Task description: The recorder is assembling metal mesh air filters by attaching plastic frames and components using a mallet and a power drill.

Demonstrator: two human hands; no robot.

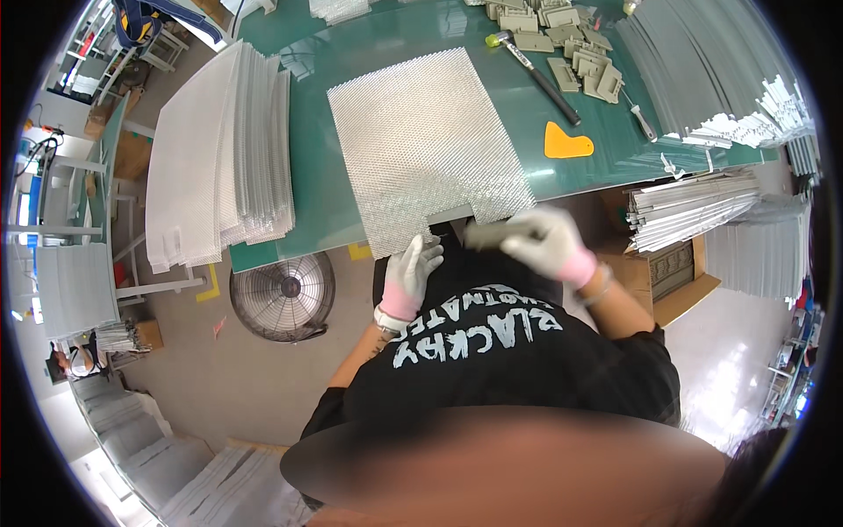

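Observation:
A silvery honeycomb-textured sheet (426,140) lies on the green table (307,211), its near edge overhanging the table front. A rectangular notch is cut into that edge. Just below the sheet's near edge, left of the notch, is my left hand (413,274) in a white and pink glove. Its fingers are loosely bent and a little apart, with nothing visible in them. My gloved right hand (549,248), right of the notch, is closed round a grey-beige plastic piece (493,234). Motion blurs that piece, which is held in front of my black shirt.
Stacked translucent sheets (206,158) stand at left. Around the table's far right are a hammer (540,77), an orange scraper (567,142), a screwdriver (643,121), beige plastic parts (584,57) and grey panels (702,66). A floor fan (283,294) stands below; a cardboard box (672,281) sits at right.

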